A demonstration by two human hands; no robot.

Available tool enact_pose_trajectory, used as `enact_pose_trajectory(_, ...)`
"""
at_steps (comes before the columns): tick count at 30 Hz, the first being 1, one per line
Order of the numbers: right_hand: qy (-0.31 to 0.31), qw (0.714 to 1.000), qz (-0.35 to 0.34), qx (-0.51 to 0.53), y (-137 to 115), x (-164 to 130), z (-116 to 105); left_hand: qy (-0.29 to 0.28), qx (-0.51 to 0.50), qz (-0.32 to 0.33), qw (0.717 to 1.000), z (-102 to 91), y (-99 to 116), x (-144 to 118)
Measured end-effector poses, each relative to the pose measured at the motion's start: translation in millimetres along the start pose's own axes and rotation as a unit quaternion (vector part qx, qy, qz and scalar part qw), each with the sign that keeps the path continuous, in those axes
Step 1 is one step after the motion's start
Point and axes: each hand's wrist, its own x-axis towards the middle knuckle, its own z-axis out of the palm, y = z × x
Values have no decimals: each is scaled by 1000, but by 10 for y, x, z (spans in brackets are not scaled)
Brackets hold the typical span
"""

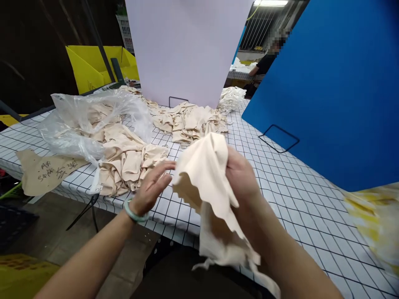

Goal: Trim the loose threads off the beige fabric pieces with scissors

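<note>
A beige piece of fabric [207, 170] with a wavy edge hangs draped over my right hand [241, 174], which grips it above the table's front edge. The right fingers are mostly hidden behind the cloth. My left hand [152, 187], a pale green bangle [134, 211] on its wrist, is open with fingers stretched towards the fabric. Whether its fingertips touch the cloth I cannot tell. Just beyond the left hand lies a heap of beige fabric pieces [124, 162], partly inside a clear plastic bag [71, 124]. Another beige fabric pile [193, 120] lies farther back.
The table has a white checked cover [280, 187]. A pale upright panel [187, 50] and a blue panel [330, 91] stand on it. Brown paper with handwriting [46, 170] overhangs the left edge. A yellow bin [90, 66] stands behind; a person [264, 62] is at the back right.
</note>
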Motion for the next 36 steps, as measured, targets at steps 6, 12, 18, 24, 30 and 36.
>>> enact_pose_trajectory(6, 57, 998, -29, 0, 525, 405, -102, -230, -323, -138, 908, 148, 44, -304)
enact_pose_trajectory(12, 52, 944, -4, -327, 994, 385, -545, -95, -467, -233, 848, -226, -140, -219)
enact_pose_trajectory(18, -28, 897, -16, -440, 1222, 121, -670, 77, -401, -292, 865, -200, -256, -395)
enact_pose_trajectory(24, -176, 839, -142, -494, 1258, 60, -280, 112, -246, -279, 922, -98, -190, -536)
enact_pose_trajectory(30, -189, 864, -119, -452, 1317, 411, 110, 193, -79, -152, 966, -80, -173, -440)
enact_pose_trajectory(36, -37, 884, -44, -463, 1139, 689, -153, 103, 302, -92, 943, 149, -324, -590)
